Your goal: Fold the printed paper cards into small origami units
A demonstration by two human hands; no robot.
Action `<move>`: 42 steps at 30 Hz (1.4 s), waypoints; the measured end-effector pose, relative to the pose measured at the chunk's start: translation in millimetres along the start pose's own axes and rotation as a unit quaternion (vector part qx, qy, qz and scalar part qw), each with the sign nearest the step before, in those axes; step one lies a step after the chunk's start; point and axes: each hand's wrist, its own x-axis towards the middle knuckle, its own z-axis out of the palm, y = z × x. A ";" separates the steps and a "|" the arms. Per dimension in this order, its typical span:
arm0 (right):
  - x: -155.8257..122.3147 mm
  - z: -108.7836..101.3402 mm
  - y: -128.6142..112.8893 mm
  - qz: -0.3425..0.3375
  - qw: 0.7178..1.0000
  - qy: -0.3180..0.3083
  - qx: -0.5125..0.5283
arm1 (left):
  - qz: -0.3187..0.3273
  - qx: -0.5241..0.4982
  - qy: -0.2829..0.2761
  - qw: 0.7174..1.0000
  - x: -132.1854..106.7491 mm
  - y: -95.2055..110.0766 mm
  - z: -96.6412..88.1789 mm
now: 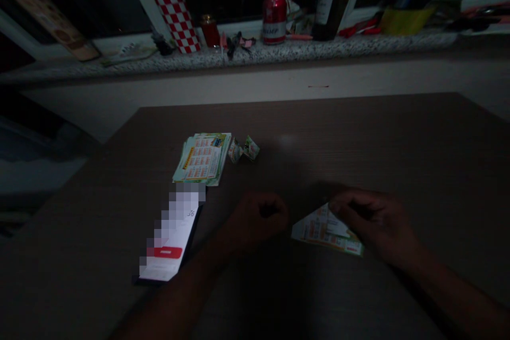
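A dark wood-grain desk fills most of the frame, dimly lit. Behind it, across the top of the frame, runs a speckled stone ledge crowded with things: a tall white tube with a red-and-white checked band leaning at upper left, a dark bottle with a pale label at upper centre, a red can just left of the bottle, and a small red jar between the tube and the can.

On the desk at lower left lies a long white slip with a red mark, resting on something dark, partly blurred. Above it, left of centre, sits a stack of printed sheets, green-edged. Just right of the stack are two small crumpled paper pieces, close together.

The left hand rests on the desk at lower centre, fingers curled together in a loose fist; nothing shows inside it. The right hand lies at lower right, fingertips bunched on the upper right edge of a folded paper. That paper, a flat triangle with coloured print, lies on the desk between the two hands, touching only the right one
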 end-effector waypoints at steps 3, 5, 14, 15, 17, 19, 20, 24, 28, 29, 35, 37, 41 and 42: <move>-0.5 8.0 -5.4 -0.021 0.999 -0.048 -0.004 | 0.001 -0.016 0.004 1.000 -0.5 2.2 8.4; -1.2 13.2 -7.8 -0.033 0.998 -0.057 -0.014 | -0.001 -0.016 -0.019 1.000 -1.6 3.2 14.5; -5.9 17.3 -1.1 0.045 0.983 -0.137 0.109 | 0.004 -0.008 -0.131 0.991 -3.8 -0.7 16.3; -6.4 18.0 -0.8 0.056 0.980 -0.141 0.129 | 0.002 -0.020 -0.136 0.991 -3.7 -0.7 15.5; -7.1 19.4 -1.4 0.073 0.973 -0.146 0.160 | -0.001 -0.034 -0.141 0.989 -3.7 -0.2 14.4; -7.6 20.6 -3.0 0.082 0.969 -0.147 0.183 | -0.001 -0.039 -0.144 0.989 -3.9 0.5 13.8; -7.8 21.0 -4.0 0.086 0.967 -0.145 0.193 | 0.000 -0.042 -0.149 0.988 -4.2 0.7 13.5; -8.9 21.8 -7.0 0.101 0.957 -0.155 0.224 | 0.009 -0.035 -0.168 0.985 -5.6 1.2 11.6; -9.7 23.1 -7.7 0.121 0.943 -0.172 0.258 | 0.000 -0.034 -0.198 0.980 -8.1 2.8 11.6; -9.7 23.4 -7.8 0.125 0.938 -0.178 0.268 | 0.000 -0.042 -0.202 0.978 -8.8 3.2 12.2; -8.5 23.1 -8.0 0.141 0.913 -0.192 0.332 | 0.001 -0.072 -0.194 0.978 -10.2 2.4 13.0; -8.3 22.4 -6.9 0.150 0.908 -0.185 0.344 | 0.000 -0.065 -0.195 0.979 -9.5 1.0 10.9; -8.7 21.3 -3.3 0.172 0.904 -0.167 0.353 | 0.001 -0.049 -0.174 0.984 -7.1 -0.6 8.3; -8.8 20.9 -2.2 0.176 0.902 -0.162 0.358 | 0.003 -0.046 -0.164 0.985 -6.4 -0.4 8.5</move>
